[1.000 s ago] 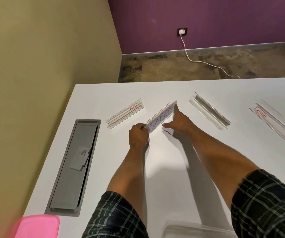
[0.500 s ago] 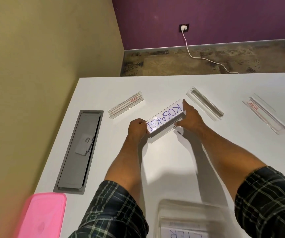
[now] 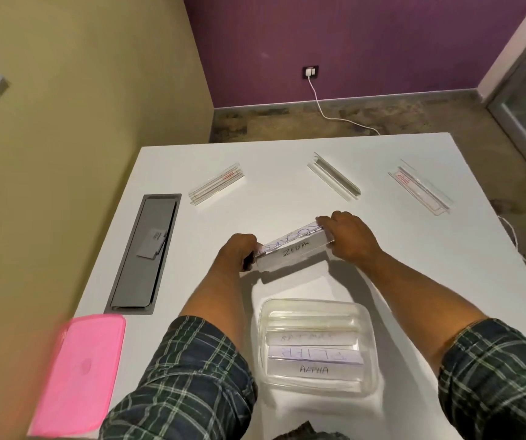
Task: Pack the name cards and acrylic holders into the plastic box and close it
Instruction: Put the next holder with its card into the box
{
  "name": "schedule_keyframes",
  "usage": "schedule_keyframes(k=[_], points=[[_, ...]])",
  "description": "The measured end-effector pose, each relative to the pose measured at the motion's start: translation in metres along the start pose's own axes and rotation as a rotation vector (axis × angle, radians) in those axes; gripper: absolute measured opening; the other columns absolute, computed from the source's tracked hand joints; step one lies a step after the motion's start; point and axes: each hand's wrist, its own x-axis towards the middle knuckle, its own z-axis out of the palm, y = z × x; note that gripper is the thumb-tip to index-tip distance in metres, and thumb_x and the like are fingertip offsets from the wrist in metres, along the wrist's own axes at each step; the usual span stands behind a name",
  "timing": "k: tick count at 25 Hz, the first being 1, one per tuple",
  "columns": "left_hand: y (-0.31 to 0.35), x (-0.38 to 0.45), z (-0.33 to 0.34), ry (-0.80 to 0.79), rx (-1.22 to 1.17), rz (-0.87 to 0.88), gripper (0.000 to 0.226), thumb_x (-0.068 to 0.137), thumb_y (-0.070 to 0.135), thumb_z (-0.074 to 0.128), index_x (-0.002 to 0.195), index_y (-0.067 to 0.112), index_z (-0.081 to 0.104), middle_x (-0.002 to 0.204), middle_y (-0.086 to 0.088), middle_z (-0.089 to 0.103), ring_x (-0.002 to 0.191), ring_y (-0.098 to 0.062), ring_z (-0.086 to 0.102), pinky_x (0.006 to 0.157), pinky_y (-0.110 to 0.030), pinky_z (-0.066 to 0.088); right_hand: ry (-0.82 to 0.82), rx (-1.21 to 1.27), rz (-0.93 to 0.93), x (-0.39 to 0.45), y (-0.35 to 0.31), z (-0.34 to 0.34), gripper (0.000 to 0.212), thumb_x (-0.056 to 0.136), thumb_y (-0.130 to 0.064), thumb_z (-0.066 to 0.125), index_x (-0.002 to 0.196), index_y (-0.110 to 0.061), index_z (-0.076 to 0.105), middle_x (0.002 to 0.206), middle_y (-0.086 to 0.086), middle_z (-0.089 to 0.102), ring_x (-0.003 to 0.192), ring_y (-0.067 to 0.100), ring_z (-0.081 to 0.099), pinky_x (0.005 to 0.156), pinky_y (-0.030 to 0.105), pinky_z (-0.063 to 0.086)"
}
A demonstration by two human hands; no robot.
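Note:
An acrylic holder with a handwritten name card (image 3: 291,248) in it hangs above the middle of the white table (image 3: 413,265). My left hand (image 3: 241,250) grips its left end and my right hand (image 3: 348,238) grips its right end. Close to me stands the clear plastic box (image 3: 315,346), open, with several name cards and holders lying inside. The box's pink lid (image 3: 79,374) lies flat at the table's near left. Three more acrylic holders rest farther back: one at the left (image 3: 216,188), one in the middle (image 3: 334,180), one at the right (image 3: 420,186).
A grey cable hatch (image 3: 142,254) is set into the table along its left side. An olive wall runs close to the left edge. A white cable (image 3: 334,114) trails over the floor behind the table from a wall socket.
Both hands have lifted the card holder off the table and carried it toward me. The view has tipped down, bringing the open box and pink lid fully into sight.

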Motion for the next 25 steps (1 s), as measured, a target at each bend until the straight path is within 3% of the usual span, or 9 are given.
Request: schedule_keyframes(k=[2,4,7,10,12,16,21,25], points=[[-0.008,-0.019,0.003,-0.033,0.097,0.020,0.032,0.078,-0.008,0.035,0.089,0.005,0.062,0.054,-0.009,0.052,0.051,-0.022,0.036,0.054,-0.023,0.027,-0.027,-0.042,-0.091,-0.024,0.006,-0.006,0.063,0.079,-0.036,0.079,0.135,-0.022,0.056,0.111,0.005,0.062,0.105,0.030,0.060,0.088,0.038,0.046],[-0.016,-0.034,0.004,-0.067,0.232,0.063,0.031,0.076,-0.006,0.035,0.089,0.008,0.060,0.070,-0.011,0.052,0.051,-0.021,0.036,0.053,-0.023,0.027,-0.030,-0.103,-0.194,-0.046,0.009,-0.009,0.064,0.078,-0.053,0.076,0.133,-0.025,0.059,0.109,0.001,0.066,0.103,0.028,0.062,0.086,0.036,0.043],[-0.024,-0.048,0.006,-0.106,0.405,0.117,0.030,0.083,-0.001,0.049,0.087,0.007,0.077,0.074,-0.012,0.062,0.054,-0.021,0.047,0.051,-0.022,0.031,-0.011,-0.158,-0.333,-0.074,0.013,-0.013,0.063,0.076,-0.068,0.069,0.124,-0.028,0.064,0.101,-0.002,0.064,0.089,0.024,0.063,0.073,0.032,0.039],[-0.031,-0.067,0.011,-0.166,0.580,0.125,0.029,0.084,0.006,0.054,0.080,0.018,0.080,0.072,-0.002,0.072,0.057,-0.016,0.061,0.052,-0.022,0.035,0.011,-0.073,-0.418,-0.104,0.019,-0.015,0.061,0.073,-0.072,0.069,0.113,-0.027,0.069,0.099,-0.001,0.058,0.070,0.020,0.058,0.065,0.026,0.033],[-0.038,-0.077,0.016,-0.216,0.618,0.113,0.028,0.083,0.008,0.054,0.084,0.020,0.080,0.072,0.004,0.073,0.061,-0.011,0.066,0.059,-0.021,0.042,0.011,-0.029,-0.460,-0.125,0.023,-0.011,0.061,0.075,-0.074,0.065,0.113,-0.027,0.067,0.104,-0.003,0.060,0.073,0.019,0.059,0.065,0.026,0.038],[-0.052,-0.086,0.031,-0.375,0.499,0.011,0.012,0.091,0.017,0.064,0.097,0.013,0.074,0.086,-0.003,0.069,0.067,-0.016,0.063,0.068,-0.028,0.053,0.046,0.027,-0.555,-0.156,0.028,0.008,0.058,0.081,-0.069,0.064,0.112,-0.020,0.066,0.098,-0.003,0.063,0.078,0.019,0.060,0.070,0.030,0.044],[-0.064,-0.100,0.056,-0.480,0.529,0.004,0.011,0.096,0.021,0.066,0.101,0.012,0.070,0.105,-0.008,0.069,0.096,-0.021,0.065,0.079,-0.032,0.052,0.006,0.052,-0.632,-0.179,0.026,0.027,0.051,0.079,-0.062,0.072,0.105,-0.018,0.066,0.087,-0.002,0.058,0.069,0.021,0.055,0.065,0.024,0.031],[-0.076,-0.105,0.071,-0.496,0.812,0.066,0.020,0.095,0.020,0.065,0.113,0.014,0.073,0.119,-0.004,0.071,0.095,-0.015,0.065,0.080,-0.026,0.046,-0.038,0.014,-0.675,-0.182,0.016,0.033,0.052,0.078,-0.063,0.072,0.101,-0.017,0.067,0.085,0.000,0.058,0.068,0.023,0.055,0.061,0.028,0.042]])
